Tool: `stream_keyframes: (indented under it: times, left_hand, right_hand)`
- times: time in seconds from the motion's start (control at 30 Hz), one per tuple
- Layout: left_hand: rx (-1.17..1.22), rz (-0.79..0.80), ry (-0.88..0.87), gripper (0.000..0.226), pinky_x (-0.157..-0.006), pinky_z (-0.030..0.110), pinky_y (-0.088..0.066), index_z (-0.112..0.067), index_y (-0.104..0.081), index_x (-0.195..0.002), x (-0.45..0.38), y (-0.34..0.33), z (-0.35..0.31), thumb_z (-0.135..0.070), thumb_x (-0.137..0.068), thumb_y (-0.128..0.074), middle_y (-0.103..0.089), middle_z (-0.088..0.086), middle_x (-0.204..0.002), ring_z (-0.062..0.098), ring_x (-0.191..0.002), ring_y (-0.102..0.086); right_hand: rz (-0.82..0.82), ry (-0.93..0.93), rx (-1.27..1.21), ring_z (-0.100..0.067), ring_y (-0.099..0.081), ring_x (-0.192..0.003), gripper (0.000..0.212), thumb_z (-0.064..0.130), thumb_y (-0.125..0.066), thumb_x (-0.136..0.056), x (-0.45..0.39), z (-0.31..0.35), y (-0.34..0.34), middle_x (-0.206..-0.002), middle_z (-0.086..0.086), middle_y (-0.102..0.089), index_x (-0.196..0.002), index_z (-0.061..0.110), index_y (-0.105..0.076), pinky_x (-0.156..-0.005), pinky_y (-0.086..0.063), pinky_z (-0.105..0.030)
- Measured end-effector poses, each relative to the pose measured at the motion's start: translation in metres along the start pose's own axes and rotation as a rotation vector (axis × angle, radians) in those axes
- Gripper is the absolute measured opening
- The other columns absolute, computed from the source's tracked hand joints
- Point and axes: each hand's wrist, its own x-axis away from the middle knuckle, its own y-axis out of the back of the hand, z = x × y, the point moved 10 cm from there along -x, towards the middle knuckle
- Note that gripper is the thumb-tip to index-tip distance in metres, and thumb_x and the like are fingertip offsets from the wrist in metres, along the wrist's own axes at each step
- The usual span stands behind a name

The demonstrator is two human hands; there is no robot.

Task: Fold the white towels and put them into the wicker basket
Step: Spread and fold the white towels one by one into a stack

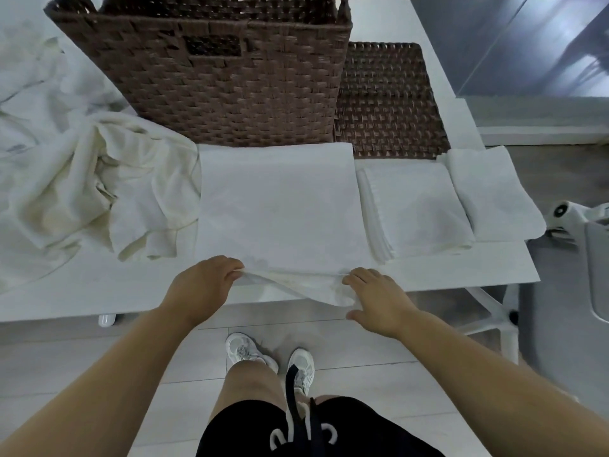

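Note:
A white towel [280,206] lies spread flat on the white table [461,268], straight in front of the brown wicker basket [211,80]. Its near edge hangs bunched over the table's front edge. My left hand [206,285] grips that edge at its left corner, fingers curled round the cloth. My right hand [375,296] holds the right corner, with the cloth folded under its fingers. Two folded towels lie to the right: one [418,206] beside the flat towel, another [494,192] at the table's right end.
A heap of crumpled white towels [99,179] covers the table's left part. The flat wicker lid [385,100] lies right of the basket. A white chair [580,232] stands off the table's right end. My feet are on the tiled floor below.

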Motion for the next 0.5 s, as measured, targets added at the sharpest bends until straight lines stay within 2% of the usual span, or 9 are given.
stream_keyframes:
  times: [0.1, 0.13, 0.2, 0.27, 0.33, 0.4, 0.43, 0.5]
  left_hand:
    - [0.02, 0.005, 0.02, 0.026, -0.077, 0.028, -0.043, -0.021, -0.063, -0.11, 0.001, -0.003, 0.004, -0.03, -0.099, -0.042, -0.063, -0.007, -0.105, 0.016, -0.096, -0.058]
    - [0.02, 0.004, 0.021, 0.025, -0.076, 0.027, -0.042, -0.021, -0.063, -0.11, 0.001, -0.004, 0.005, -0.03, -0.099, -0.042, -0.063, -0.007, -0.105, 0.015, -0.096, -0.058]
    - [0.016, 0.003, 0.023, 0.025, -0.075, 0.027, -0.041, -0.021, -0.064, -0.109, 0.0, -0.003, 0.006, -0.03, -0.098, -0.043, -0.063, -0.006, -0.104, 0.015, -0.095, -0.058]
    - [0.017, -0.002, 0.019, 0.023, -0.074, 0.027, -0.04, -0.019, -0.064, -0.108, -0.001, -0.002, 0.006, -0.028, -0.098, -0.045, -0.064, -0.006, -0.102, 0.016, -0.094, -0.059]
    - [0.027, -0.008, 0.022, 0.022, -0.073, 0.027, -0.039, -0.019, -0.064, -0.107, -0.002, 0.001, 0.006, -0.027, -0.098, -0.046, -0.063, -0.005, -0.101, 0.017, -0.093, -0.059]
    - [0.041, -0.009, 0.02, 0.022, -0.073, 0.027, -0.039, -0.019, -0.064, -0.106, -0.003, 0.003, 0.005, -0.027, -0.098, -0.046, -0.062, -0.006, -0.099, 0.017, -0.093, -0.059]
    - [0.042, -0.009, 0.014, 0.022, -0.073, 0.027, -0.04, -0.02, -0.064, -0.105, -0.004, 0.004, 0.003, -0.027, -0.098, -0.045, -0.062, -0.007, -0.098, 0.016, -0.092, -0.058]
    - [0.038, -0.008, 0.002, 0.022, -0.074, 0.027, -0.041, -0.021, -0.065, -0.105, -0.004, 0.007, -0.001, -0.028, -0.098, -0.045, -0.062, -0.009, -0.098, 0.013, -0.09, -0.057]
  right_hand:
    - [-0.046, 0.002, 0.061, -0.025, -0.043, -0.126, 0.067, 0.037, -0.072, -0.078, 0.003, -0.001, -0.005, -0.139, -0.001, -0.042, -0.135, 0.013, -0.044, -0.101, -0.037, -0.037]
    - [-0.072, 0.018, 0.089, -0.027, -0.051, -0.118, 0.066, 0.034, -0.079, -0.072, 0.004, 0.001, -0.005, -0.132, -0.003, -0.049, -0.127, 0.011, -0.052, -0.094, -0.043, -0.04]
    - [-0.152, 0.043, 0.134, -0.027, -0.066, -0.09, 0.062, 0.029, -0.092, -0.05, 0.003, 0.002, -0.003, -0.108, -0.004, -0.064, -0.104, 0.01, -0.067, -0.07, -0.054, -0.038]
    - [-0.242, 0.061, 0.131, -0.024, -0.066, -0.073, 0.054, 0.024, -0.093, -0.044, 0.004, 0.003, 0.004, -0.093, -0.002, -0.067, -0.092, 0.014, -0.069, -0.057, -0.053, -0.034]
    - [-0.291, 0.128, 0.099, -0.023, -0.065, -0.071, 0.059, 0.015, -0.09, -0.047, 0.004, 0.01, 0.011, -0.09, -0.001, -0.066, -0.101, 0.02, -0.064, -0.058, -0.052, -0.033]
    - [-0.275, 0.201, 0.122, -0.023, -0.063, -0.073, 0.075, 0.004, -0.083, -0.046, 0.005, 0.017, 0.011, -0.091, -0.001, -0.063, -0.111, 0.031, -0.058, -0.06, -0.051, -0.032]
    - [-0.269, 0.233, 0.161, -0.023, -0.062, -0.072, 0.079, 0.0, -0.08, -0.043, 0.005, 0.021, 0.011, -0.09, -0.001, -0.062, -0.111, 0.034, -0.06, -0.059, -0.05, -0.032]
    - [-0.264, 0.257, 0.213, -0.025, -0.06, -0.067, 0.071, -0.002, -0.08, -0.038, 0.004, 0.024, 0.012, -0.084, -0.004, -0.06, -0.099, 0.033, -0.07, -0.055, -0.05, -0.032]
